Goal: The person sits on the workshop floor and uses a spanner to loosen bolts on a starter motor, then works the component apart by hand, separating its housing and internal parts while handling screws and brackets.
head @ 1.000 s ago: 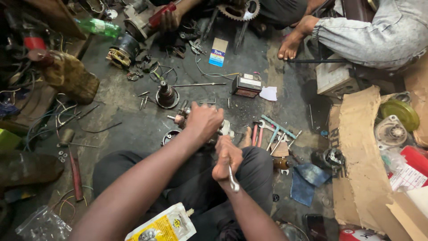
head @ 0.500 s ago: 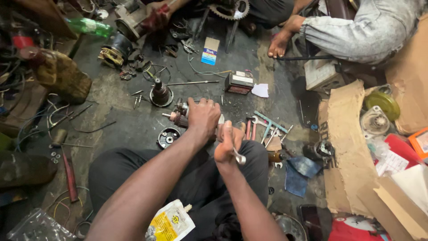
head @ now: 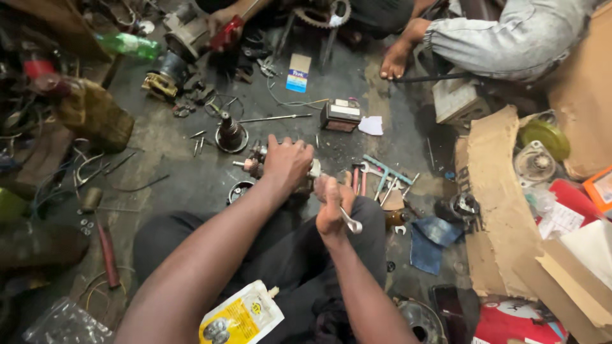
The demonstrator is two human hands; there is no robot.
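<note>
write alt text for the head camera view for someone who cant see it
Seen from above, a seated person's left hand presses down on a small metal motor part on a grimy workshop floor, while the right hand grips a spanner. Loose tools and parts lie around; another person's bare foot shows nearby.

Left hand [head: 288,162] sits on motor part [head: 255,159], floor centre. Right hand [head: 331,204] just right of it, wrench [head: 350,223] in its grip. Hand tools [head: 379,175] lie right of both hands. Cone part [head: 229,135] behind-left. Cardboard [head: 494,191] far right. Pouch [head: 242,315] nearest, on lap.
</note>
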